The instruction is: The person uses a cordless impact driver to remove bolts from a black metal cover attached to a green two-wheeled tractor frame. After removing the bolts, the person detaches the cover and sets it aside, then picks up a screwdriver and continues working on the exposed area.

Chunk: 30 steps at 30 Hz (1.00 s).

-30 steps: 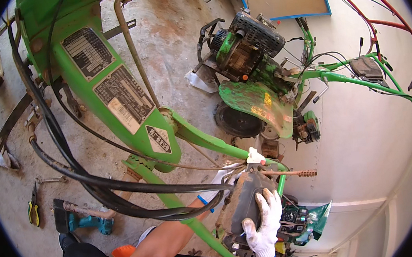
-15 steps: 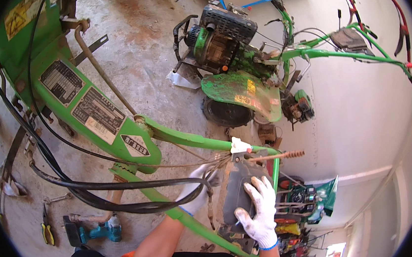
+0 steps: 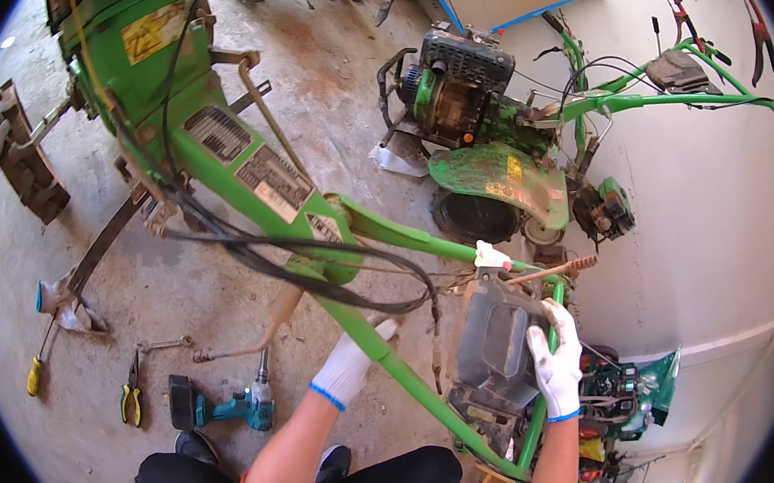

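A green handlebar frame [image 3: 432, 414] of a tilling machine slants through the middle, with a dark plastic cover [image 3: 498, 333] between its tubes. My right hand [image 3: 560, 369], in a white glove, is closed at the frame's right tube, its thumb beside the cover's edge. My left hand [image 3: 354, 367], gloved too, reaches behind the left tube. That tube hides much of its fingers, so their grip is unclear. Black cables [image 3: 337, 298] loop above it. A rusty lever [image 3: 553, 270] and a white clip piece [image 3: 491, 255] sit at the cover's top.
On the floor at left lie a teal cordless impact wrench [image 3: 235, 408], pliers [image 3: 130, 397], a spanner [image 3: 166, 343] and a yellow-handled screwdriver [image 3: 35, 376]. A second green tiller [image 3: 492, 175] stands by the white wall. A lugged metal wheel [image 3: 25, 155] is far left.
My right hand has moved from lying spread on the cover to its right edge and the tube. My left hand has drawn back from under the cables. The view has shifted, showing more floor at left.
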Motion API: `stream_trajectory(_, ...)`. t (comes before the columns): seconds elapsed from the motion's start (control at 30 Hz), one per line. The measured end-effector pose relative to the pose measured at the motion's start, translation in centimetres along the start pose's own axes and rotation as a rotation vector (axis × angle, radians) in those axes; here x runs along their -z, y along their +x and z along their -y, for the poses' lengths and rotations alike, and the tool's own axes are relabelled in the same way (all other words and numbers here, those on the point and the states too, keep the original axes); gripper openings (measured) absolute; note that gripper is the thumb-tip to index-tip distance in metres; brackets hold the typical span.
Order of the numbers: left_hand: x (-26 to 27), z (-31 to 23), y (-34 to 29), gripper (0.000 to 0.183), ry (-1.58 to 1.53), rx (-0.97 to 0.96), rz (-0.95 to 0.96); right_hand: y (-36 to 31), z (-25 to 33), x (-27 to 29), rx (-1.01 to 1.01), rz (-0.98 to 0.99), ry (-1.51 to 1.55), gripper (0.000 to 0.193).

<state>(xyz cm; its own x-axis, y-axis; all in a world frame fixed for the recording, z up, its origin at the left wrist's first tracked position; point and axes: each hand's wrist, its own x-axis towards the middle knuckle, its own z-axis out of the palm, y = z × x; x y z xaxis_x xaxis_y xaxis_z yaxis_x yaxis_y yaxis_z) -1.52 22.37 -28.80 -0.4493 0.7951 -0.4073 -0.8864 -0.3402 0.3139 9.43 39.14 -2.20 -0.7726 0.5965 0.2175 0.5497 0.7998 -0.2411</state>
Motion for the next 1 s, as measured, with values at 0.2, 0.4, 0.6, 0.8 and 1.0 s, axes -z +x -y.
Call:
stream_trajectory(0.2,-1.2,-0.3,3.6,0.036,0.521,-0.425,0.033,1.4,-2.5,-0.3,0.078,0.118,-0.021,0.037)
stream_trajectory(0.4,-8.3,-0.6,6.8,0.041,1.142,-0.501,-0.097,1.1,-2.2,-0.2,0.154,0.085,-0.073,0.038)
stream_trajectory(0.6,-8.9,2.1,13.0,0.026,0.634,-0.483,0.048,0.8,-3.0,-1.0,0.258,0.015,-0.152,0.035)
stream_trajectory(0.8,-7.7,4.5,14.1,0.021,0.408,-0.427,0.137,0.9,-2.6,-0.6,0.236,0.046,-0.137,0.038)
stream_trajectory(1.0,-6.2,1.4,10.1,0.023,1.093,-0.661,-0.090,3.4,-5.6,1.0,-0.068,0.213,0.197,0.038)
